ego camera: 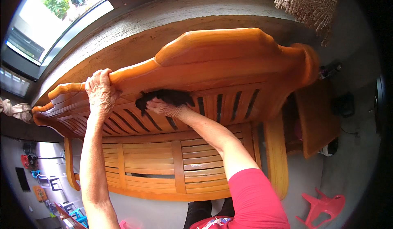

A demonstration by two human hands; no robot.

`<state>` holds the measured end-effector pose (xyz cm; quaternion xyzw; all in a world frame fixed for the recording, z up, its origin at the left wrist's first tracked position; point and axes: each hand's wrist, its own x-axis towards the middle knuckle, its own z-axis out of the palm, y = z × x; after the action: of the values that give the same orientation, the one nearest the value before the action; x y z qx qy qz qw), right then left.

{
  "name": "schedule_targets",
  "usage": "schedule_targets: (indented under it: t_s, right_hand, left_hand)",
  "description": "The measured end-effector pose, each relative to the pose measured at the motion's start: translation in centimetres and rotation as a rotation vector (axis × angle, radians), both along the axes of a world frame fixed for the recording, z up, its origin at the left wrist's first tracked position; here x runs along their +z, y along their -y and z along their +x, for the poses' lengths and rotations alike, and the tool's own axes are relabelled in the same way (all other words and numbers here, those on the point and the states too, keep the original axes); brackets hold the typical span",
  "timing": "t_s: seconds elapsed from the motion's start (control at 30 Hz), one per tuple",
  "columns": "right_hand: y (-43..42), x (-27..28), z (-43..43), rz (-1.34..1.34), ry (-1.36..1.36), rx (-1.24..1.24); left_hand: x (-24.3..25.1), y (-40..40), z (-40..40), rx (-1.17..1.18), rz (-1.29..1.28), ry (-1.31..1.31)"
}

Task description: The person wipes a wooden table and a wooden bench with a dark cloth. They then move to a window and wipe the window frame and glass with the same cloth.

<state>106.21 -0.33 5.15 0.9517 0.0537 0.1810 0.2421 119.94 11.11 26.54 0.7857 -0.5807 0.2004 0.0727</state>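
Note:
A varnished wooden bench (221,54) with a slatted backrest and slatted seat (149,155) fills the middle of the view. My left hand (100,91) grips the top rail of its backrest, fingers curled over the edge. Lower and to the right, my right hand (164,108) holds a dark cloth (175,96) against the backrest, just above and across the upper ends of the slats. Part of the cloth is hidden under my fingers. My right forearm crosses in front of the lower backrest and the seat.
Behind the bench runs a wall ledge (147,17) below a window (58,17). A fringed lace cloth (307,5) hangs at the upper right. A wooden cabinet (319,121) stands beyond the right armrest (276,161). A pink plastic stool (325,206) lies on the floor.

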Motion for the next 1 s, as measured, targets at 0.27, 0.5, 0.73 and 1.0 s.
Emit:
schedule_targets:
  t_s: [0.27, 0.5, 0.73, 1.0]
  right_hand:
    - [7.2, -7.0, -16.9, 0.842, -0.259, -0.115]
    - [10.2, -1.7, -30.5, 0.647, 0.350, -0.793]
    - [8.5, -0.1, -25.9, 0.878, 0.972, -1.148]
    - [0.8, 0.1, -12.8, 1.077, 1.132, -1.124]
  left_hand:
    - [-0.4, 0.1, 0.6, -0.038, -0.041, 0.048]
    - [-0.6, 0.1, 1.1, -0.069, -0.032, 0.042]
    - [-1.0, -0.4, 1.7, -0.084, -0.054, 0.058]
    - [-1.5, 0.0, 1.8, -0.092, -0.083, 0.041]
